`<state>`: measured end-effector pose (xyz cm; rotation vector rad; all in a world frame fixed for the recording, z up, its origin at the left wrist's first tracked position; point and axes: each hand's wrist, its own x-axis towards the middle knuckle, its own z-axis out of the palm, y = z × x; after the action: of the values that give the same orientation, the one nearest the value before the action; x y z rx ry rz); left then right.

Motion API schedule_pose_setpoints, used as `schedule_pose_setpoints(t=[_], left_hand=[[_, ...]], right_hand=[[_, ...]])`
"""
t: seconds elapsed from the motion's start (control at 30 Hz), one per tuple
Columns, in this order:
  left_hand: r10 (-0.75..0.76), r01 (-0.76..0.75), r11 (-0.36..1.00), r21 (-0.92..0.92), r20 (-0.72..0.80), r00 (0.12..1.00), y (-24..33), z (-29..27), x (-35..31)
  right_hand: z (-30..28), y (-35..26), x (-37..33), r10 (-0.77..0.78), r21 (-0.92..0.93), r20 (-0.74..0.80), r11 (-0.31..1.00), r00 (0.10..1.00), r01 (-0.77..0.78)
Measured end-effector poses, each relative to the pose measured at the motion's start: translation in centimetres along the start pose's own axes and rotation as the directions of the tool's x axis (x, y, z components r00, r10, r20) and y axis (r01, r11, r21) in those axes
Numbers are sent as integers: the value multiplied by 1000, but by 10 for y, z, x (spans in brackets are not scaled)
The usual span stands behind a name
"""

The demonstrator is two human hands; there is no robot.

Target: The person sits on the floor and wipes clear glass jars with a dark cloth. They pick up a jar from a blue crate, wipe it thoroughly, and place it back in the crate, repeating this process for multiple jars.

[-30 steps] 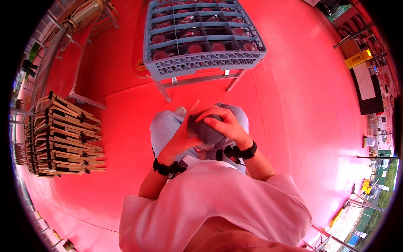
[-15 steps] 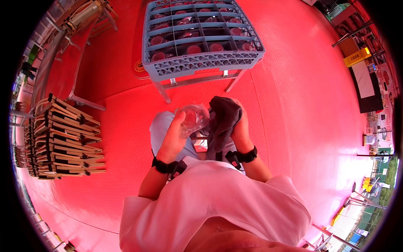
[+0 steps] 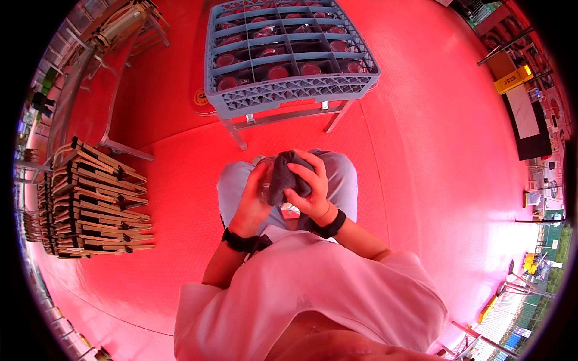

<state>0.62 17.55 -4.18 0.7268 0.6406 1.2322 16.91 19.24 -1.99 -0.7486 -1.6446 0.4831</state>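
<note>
Above my lap, my left hand (image 3: 253,198) is wrapped round a clear glass (image 3: 265,174), of which only a part shows. A dark grey cloth (image 3: 288,179) is gripped in my right hand (image 3: 313,186) and pressed against the glass's right side, covering its mouth. Fingers of the right hand lie over the bunched cloth, the thumb below. Whether any cloth reaches inside the glass is hidden. Both hands are close together, in front of my knees.
Ahead stands a blue-grey divided rack (image 3: 289,90) holding several glasses, on a metal-legged stand (image 3: 289,117). Folded wooden-framed stools (image 3: 102,204) are stacked at the left, near a low table (image 3: 96,90). Shelving with a yellow box (image 3: 513,79) lines the right. The floor (image 3: 415,168) is red.
My right hand has moved left with the cloth and now presses it onto the glass. Before, cloth and glass were held side by side. My left hand keeps hold of the glass.
</note>
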Motion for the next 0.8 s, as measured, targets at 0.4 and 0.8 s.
schedule_pose_setpoints(t=[0.4,0.8], left_hand=[[-231,195,894,-404,-40,972,33,11,7],[-182,128,947,295,165,969,22,14,7]], right_hand=[[-3,53,-44,669,357,66,677,741,-643],[-34,3,31,331,249,407,856,851,-452]])
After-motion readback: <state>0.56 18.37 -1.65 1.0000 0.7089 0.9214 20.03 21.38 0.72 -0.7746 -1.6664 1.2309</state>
